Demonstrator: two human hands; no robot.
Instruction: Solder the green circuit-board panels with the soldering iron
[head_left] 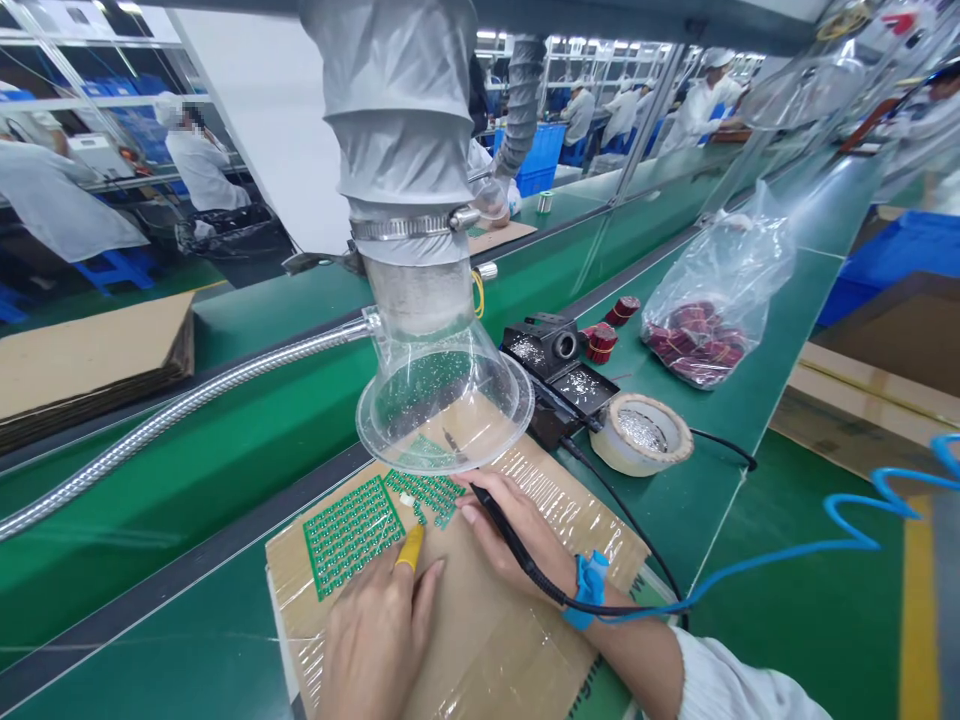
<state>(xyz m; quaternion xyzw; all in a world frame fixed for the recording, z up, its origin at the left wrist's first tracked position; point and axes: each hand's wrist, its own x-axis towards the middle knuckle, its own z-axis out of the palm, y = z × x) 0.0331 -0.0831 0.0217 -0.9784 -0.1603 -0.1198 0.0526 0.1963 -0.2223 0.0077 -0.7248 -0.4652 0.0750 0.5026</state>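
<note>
Yellow, snug-fitting sheathing wraps one fingertip (410,548) of the left hand (379,610), whose thumb stands apart from that finger, the palm turned down. The right hand (517,530) grips a slim, pen-shaped soldering iron (499,520) with a smooth black handle; a crinkled blue band (591,588) circles its wrist. Just ahead of the fingers lie small green circuit boards (431,488), patterned with silvery pads, loosely grouped beside a squared green panel (352,535) with the same pads in neat rows. A small off-white piece (406,499) sits among them. All rest on brown cardboard (480,630), glossy and wrinkled with clear film. Above hangs a flared, transparent hood (446,410), speckled, below a ribbed grey duct (405,130). Rightward, a thick-walled round dish (641,435) holds silvery bits near a black metal stand (555,350); farther off, a crumpled clear bag (739,250) contains dark red bundles (694,345).
</note>
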